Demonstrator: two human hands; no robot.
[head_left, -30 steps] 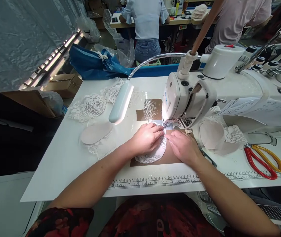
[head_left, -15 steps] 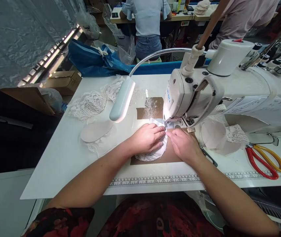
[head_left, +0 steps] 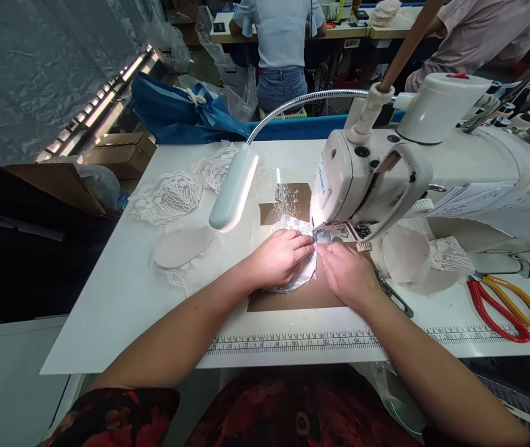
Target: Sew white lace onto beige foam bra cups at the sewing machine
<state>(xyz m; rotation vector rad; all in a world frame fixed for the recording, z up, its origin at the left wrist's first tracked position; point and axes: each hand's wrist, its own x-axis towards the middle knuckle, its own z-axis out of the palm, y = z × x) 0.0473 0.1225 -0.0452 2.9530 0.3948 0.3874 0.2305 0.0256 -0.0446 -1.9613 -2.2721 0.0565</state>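
A round white lace piece point(head_left: 298, 279) lies under the needle area of the white sewing machine point(head_left: 339, 177). My left hand point(head_left: 284, 256) rests on the piece, fingers together and pressing it down near the needle. On the right edge of the piece, close to the presser foot, my right hand point(head_left: 345, 268) pinches it with thumb and forefinger. The fingertips of both hands nearly meet. Brown tape point(head_left: 293, 302) covers the table beneath. Part of the lace is hidden under my left hand.
Lace cups point(head_left: 172, 195) and an oval pad point(head_left: 184, 247) lie on the left; more pads point(head_left: 405, 254) on the right, near red and yellow scissors point(head_left: 502, 307). A lamp point(head_left: 233, 189) hangs above the table. A person point(head_left: 280, 37) sits beyond.
The lace piece has moved away from me and turned, with more of it showing behind my left hand and less in front. The view has shifted slightly.
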